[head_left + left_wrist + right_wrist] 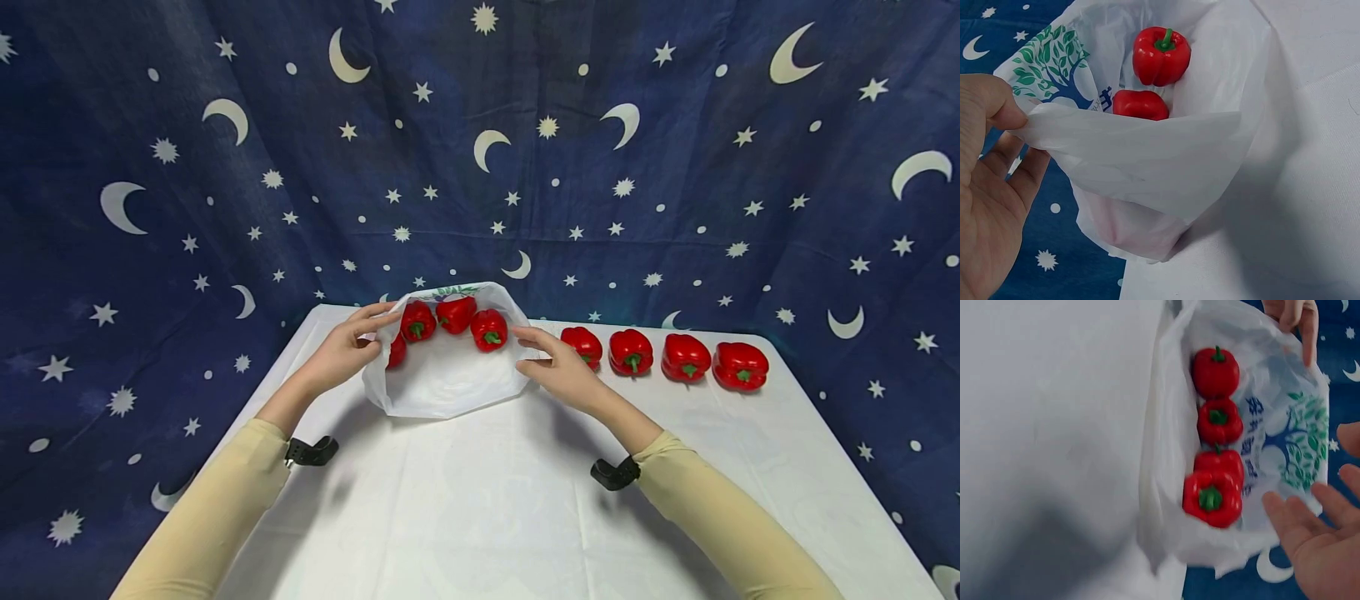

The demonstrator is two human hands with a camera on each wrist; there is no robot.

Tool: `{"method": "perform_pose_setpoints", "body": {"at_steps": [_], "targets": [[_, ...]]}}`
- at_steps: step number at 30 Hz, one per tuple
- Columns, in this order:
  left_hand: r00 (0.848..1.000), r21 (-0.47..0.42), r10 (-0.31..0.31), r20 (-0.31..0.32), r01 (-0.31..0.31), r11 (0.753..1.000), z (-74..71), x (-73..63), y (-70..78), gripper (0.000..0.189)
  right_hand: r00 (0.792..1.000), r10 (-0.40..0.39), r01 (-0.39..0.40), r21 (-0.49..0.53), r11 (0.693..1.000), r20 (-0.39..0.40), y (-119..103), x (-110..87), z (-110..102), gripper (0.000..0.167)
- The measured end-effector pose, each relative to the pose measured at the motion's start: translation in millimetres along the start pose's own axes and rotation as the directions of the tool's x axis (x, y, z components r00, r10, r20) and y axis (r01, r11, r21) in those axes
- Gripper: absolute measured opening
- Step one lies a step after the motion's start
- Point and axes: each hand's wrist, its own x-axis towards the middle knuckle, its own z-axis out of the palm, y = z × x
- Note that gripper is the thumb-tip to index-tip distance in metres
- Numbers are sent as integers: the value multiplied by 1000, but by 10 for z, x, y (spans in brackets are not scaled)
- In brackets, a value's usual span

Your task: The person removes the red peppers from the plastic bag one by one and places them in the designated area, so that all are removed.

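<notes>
A white plastic bag [442, 392] lies with its mouth open toward me, a green-leaved tree print [1054, 62] on its inner side. Several red bell peppers [490, 330] with green stems sit inside it. At the bag's left side, my left hand [341, 348] pinches the rim between thumb and fingers, as the left wrist view shows. My right hand [558, 367] is at the right rim, fingers spread and relaxed; whether the fingertips touch the plastic I cannot tell. One bell pepper [396, 352] is partly hidden by the bag's left edge.
Right of the bag, several more red bell peppers [686, 358] stand in a row on the white-covered table [480, 517]. The nearest of them is partly behind my right hand. A dark blue curtain [450, 167] with moons and stars hangs behind the table.
</notes>
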Motion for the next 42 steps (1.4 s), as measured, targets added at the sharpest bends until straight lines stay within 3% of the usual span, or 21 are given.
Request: {"method": "perform_pose_setpoints", "body": {"at_steps": [4, 8, 13, 18, 24, 31, 42], "targets": [[1000, -7, 3, 2, -3, 1000, 5, 4, 14, 57, 998, 49, -48, -14, 999, 49, 3, 116, 155, 62], [1000, -3, 10, 3, -10, 1000, 9, 8, 25, 58, 993, 107, -105, -39, 994, 48, -12, 238, 305, 70], [1000, 12, 17, 0, -17, 1000, 21, 15, 32, 59, 980, 197, -197, -76, 978, -3, 17, 403, 460, 77], [1000, 6, 19, 11, -19, 1000, 26, 14, 41, 59, 967, 239, -242, -37, 969, -86, 130, 595, 548, 81], [1000, 13, 12, 9, -12, 1000, 32, 11, 44, 60, 947, 267, -263, 51, 964, -179, 251, 772, 586, 81], [1000, 17, -5, 12, 5, 1000, 45, 28, 30, 59, 913, 292, -283, 73, 956, -285, 338, 957, 636, 74], [1000, 7, -4, 13, 4, 1000, 42, 27, 28, 58, 868, 319, -299, 111, 948, -381, 397, 1136, 685, 61]]}}
